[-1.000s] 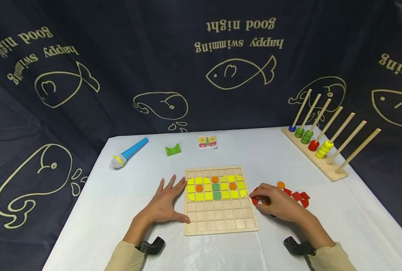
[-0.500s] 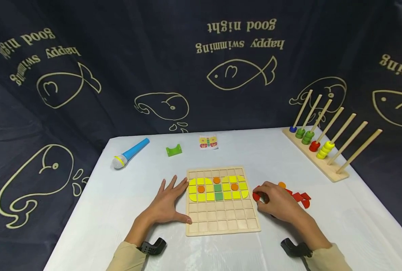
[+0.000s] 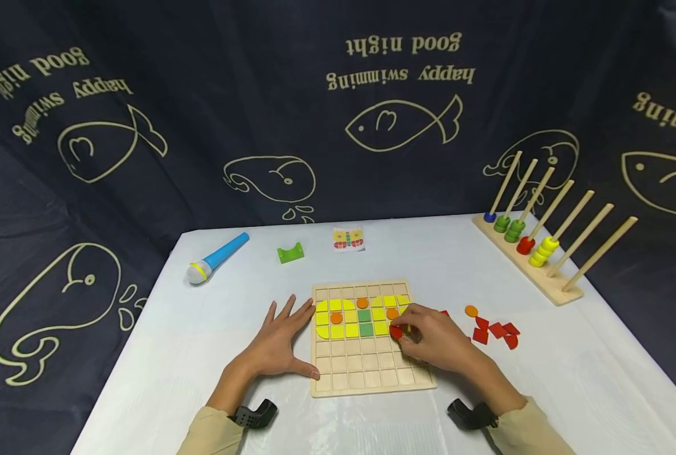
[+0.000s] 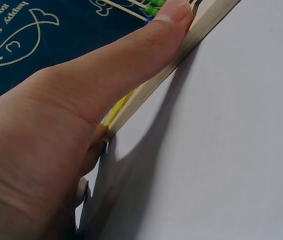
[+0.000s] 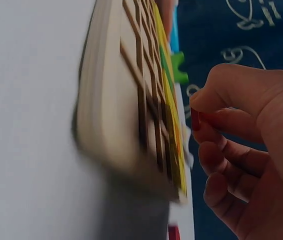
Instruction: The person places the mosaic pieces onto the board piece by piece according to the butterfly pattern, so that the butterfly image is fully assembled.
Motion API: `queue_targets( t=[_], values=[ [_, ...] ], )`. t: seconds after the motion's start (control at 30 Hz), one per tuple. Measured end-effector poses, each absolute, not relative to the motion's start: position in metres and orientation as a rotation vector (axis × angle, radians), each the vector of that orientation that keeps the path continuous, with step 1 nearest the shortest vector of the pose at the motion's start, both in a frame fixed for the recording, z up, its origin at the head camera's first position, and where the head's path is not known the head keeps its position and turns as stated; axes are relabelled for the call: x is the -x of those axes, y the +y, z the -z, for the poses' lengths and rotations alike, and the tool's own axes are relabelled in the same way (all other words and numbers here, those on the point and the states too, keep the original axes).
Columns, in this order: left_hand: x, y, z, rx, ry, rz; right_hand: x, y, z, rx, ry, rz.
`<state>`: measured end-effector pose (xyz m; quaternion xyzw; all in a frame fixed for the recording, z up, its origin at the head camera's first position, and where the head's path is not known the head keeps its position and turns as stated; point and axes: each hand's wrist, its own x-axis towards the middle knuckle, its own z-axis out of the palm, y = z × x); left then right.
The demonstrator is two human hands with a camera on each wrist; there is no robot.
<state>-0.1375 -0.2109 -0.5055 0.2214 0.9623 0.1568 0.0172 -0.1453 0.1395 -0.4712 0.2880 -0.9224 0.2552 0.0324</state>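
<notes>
A wooden grid board [image 3: 355, 380] lies on the white table, its upper rows bearing yellow tiles [image 3: 335, 304], orange discs [image 3: 336, 318] and two green squares [image 3: 365, 330] between them. My left hand [image 3: 273, 346] is spread at the board's left side, with the thumb [image 4: 131, 55] resting on the wooden edge. Over the right part of the board, my right hand [image 3: 439, 339] pinches a small red tile [image 3: 395, 332] between thumb and fingers. In the right wrist view that red tile [image 5: 195, 120] shows edge-on, above the board; its full shape is hidden.
Several loose red tiles [image 3: 480, 335] and an orange disc [image 3: 471, 311] lie right of the board. Behind it are a butterfly picture card [image 3: 348, 239], a green curved piece [image 3: 290, 253] and a toy microphone [image 3: 218, 258]. A wooden peg stacker [image 3: 556, 284] stands back right.
My right hand has moved left from the loose tiles to above the board, now carrying a red tile. The left hand stays at the board's left edge.
</notes>
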Motion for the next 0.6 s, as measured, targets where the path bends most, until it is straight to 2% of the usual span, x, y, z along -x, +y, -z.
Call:
queue_targets(
  t=[0.3, 0.6],
  values=[
    [0.138, -0.211, 0.507, -0.678, 2.994, -0.475, 0.143, 0.105, 0.472, -0.974, -2.887, -0.745],
    [0.138, -0.212, 0.507, -0.686, 3.001, -0.489, 0.143, 0.097, 0.480, -1.105, -2.855, -0.745]
  ],
)
